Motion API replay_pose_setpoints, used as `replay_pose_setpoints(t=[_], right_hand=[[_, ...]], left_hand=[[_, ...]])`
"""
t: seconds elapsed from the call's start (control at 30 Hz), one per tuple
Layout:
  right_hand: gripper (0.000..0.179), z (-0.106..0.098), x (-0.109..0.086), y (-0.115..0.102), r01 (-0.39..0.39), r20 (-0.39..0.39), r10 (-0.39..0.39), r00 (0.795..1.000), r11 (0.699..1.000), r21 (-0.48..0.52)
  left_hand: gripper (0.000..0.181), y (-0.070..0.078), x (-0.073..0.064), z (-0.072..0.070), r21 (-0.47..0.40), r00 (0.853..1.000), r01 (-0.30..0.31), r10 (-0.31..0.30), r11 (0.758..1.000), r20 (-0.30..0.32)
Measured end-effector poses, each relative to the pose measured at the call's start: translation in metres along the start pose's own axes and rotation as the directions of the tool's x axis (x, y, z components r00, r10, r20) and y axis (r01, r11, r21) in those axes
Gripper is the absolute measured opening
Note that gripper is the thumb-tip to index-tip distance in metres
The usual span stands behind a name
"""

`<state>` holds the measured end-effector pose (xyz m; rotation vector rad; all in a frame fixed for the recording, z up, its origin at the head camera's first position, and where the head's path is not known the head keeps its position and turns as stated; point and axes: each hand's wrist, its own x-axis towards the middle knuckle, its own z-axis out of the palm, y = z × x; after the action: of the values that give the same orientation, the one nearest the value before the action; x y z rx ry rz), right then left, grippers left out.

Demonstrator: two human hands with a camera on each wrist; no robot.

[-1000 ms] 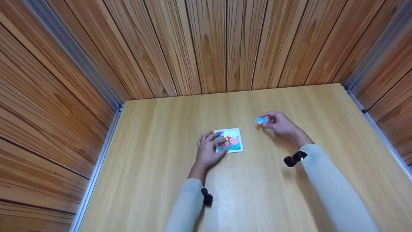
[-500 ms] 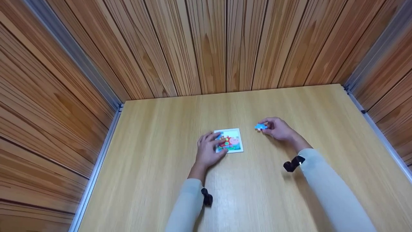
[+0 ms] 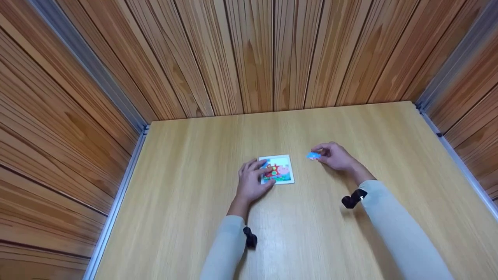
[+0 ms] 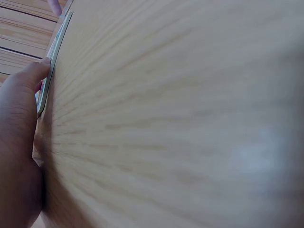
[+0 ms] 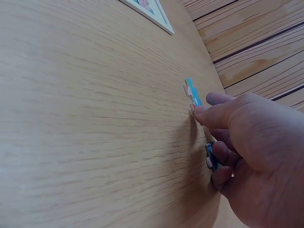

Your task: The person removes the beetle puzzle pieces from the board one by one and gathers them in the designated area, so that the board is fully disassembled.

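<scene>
A small white-framed jigsaw board (image 3: 279,157) with a colourful cartoon picture lies flat on the table. My left hand (image 3: 251,183) rests on its left part, fingers spread over the picture and thumb at the near edge. To the right of the board, my right hand (image 3: 337,157) pinches a light blue jigsaw piece (image 5: 192,91) between thumb and forefinger, just above the table. In the right wrist view a second, darker blue piece (image 5: 211,156) sits at the curled lower fingers of that hand. The left fingers hide part of the picture.
The wooden table (image 3: 186,186) is bounded by plank walls (image 3: 256,58) at the back and sides. Metal rails (image 3: 116,206) run along the side edges. A dark wrist camera (image 3: 354,199) sits on the right sleeve.
My right hand has come a little nearer to me and lower, and the pinched jigsaw piece has turned and shifted slightly left. My left hand and the board have stayed put.
</scene>
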<state>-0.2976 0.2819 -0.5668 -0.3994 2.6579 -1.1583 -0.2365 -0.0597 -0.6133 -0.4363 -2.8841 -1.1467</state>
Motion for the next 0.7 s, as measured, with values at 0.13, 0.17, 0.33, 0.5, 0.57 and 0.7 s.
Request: replay_pose_setpoints(t=[0.13,0.17,0.33,0.5,0.57,0.7], right_hand=[[0.035,0.0013,0.0003,0.0005,-0.003,-0.004,0.003,1.000,1.000,0.000],[0.035,0.0014,0.0003,0.0005,-0.009,-0.004,0.009,1.000,1.000,-0.001],[0.034,0.0020,-0.0002,-0.0005,-0.017,-0.011,0.016,1.000,1.000,-0.010],[0.033,0.0031,-0.0005,-0.0013,-0.017,-0.022,0.017,1.000,1.000,-0.009],[0.033,0.0034,-0.0001,-0.0011,-0.021,-0.024,0.021,0.999,1.000,-0.004],[0.033,0.0030,0.0000,-0.0004,-0.018,-0.028,0.018,0.999,1.000,-0.001]], left_hand=[[0.046,-0.0010,0.0007,0.0006,0.002,1.000,0.003,-0.003,1.000,0.003],[0.045,-0.0011,0.0006,0.0005,0.005,1.000,0.000,0.000,1.000,0.004],[0.045,-0.0015,0.0003,0.0003,0.006,1.000,-0.007,0.007,1.000,0.000],[0.046,-0.0013,0.0002,0.0001,0.000,1.000,0.008,-0.008,1.000,0.008],[0.046,-0.0012,0.0002,-0.0001,-0.003,1.000,0.006,-0.006,1.000,0.008],[0.047,-0.0005,0.0005,-0.0010,-0.009,1.000,0.006,-0.006,1.000,0.005]])
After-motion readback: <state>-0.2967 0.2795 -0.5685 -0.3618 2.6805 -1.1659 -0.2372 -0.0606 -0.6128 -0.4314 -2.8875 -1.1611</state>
